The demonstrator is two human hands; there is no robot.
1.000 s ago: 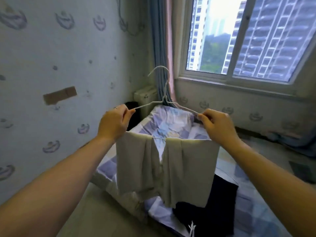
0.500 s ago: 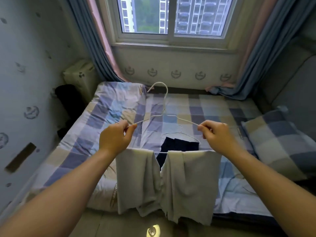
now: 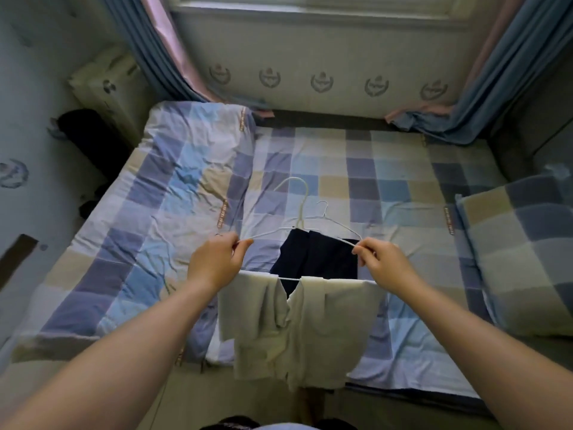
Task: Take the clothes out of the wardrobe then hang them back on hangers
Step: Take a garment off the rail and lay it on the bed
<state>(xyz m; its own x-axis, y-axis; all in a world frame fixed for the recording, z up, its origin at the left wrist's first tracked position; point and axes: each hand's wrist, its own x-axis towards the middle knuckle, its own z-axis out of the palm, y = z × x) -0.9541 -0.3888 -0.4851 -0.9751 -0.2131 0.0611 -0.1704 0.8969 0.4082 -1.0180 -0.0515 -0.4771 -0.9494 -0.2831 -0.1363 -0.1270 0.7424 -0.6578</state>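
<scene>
Your left hand (image 3: 214, 262) and right hand (image 3: 384, 262) each pinch the hanger (image 3: 290, 278) at frame centre, with a pale garment (image 3: 325, 321) draped over its bar. Tilt it and the garment may slide off 1 end.

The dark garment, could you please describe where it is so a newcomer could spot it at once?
Start at the checked bed. Near its middle, just beyond the held hanger, lies the dark garment. It is navy and flat; the cream garment hangs.
</scene>
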